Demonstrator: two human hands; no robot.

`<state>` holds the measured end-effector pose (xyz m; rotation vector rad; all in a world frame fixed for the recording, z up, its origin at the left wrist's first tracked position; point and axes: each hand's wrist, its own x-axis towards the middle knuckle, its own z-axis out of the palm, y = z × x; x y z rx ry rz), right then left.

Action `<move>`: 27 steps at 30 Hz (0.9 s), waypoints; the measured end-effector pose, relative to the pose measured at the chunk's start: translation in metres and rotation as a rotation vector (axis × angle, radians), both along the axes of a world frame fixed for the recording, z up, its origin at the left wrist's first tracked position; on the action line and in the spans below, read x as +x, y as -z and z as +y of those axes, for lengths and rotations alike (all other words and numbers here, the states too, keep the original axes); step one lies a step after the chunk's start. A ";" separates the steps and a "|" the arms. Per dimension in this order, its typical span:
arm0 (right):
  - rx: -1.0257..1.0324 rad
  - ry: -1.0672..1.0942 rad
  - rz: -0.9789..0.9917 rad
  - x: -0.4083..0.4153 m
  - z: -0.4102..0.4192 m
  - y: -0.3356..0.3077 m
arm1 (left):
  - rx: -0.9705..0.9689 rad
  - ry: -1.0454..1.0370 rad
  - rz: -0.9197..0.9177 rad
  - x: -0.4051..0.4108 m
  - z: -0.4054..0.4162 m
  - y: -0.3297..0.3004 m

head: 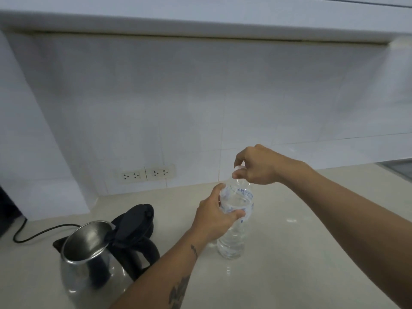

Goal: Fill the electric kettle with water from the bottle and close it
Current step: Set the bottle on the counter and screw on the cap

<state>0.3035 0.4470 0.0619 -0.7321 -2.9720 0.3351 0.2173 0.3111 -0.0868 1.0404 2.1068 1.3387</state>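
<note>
A clear plastic water bottle with blue print stands upright on the pale counter. My left hand is wrapped around its upper body. My right hand pinches the white cap at the top of the bottle. To the left stands the steel electric kettle with its black lid swung open and its black handle toward the bottle. The inside of the kettle looks bare metal.
A black power cord runs from the kettle to the far left. Two white wall sockets sit low on the tiled wall behind. A dark object stands at the left edge. A cabinet underside hangs overhead.
</note>
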 end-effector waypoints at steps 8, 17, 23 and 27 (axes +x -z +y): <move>0.084 0.118 0.179 0.003 -0.006 0.026 | -0.019 -0.014 0.009 0.003 -0.001 0.000; 0.084 0.295 0.164 0.003 -0.022 0.033 | -0.124 0.058 -0.024 0.009 -0.008 -0.021; -0.127 0.284 0.327 0.025 -0.036 0.029 | -0.139 0.085 0.042 0.001 -0.019 -0.032; -0.166 0.335 0.498 0.034 -0.056 0.023 | -0.026 0.074 0.040 0.006 -0.030 -0.055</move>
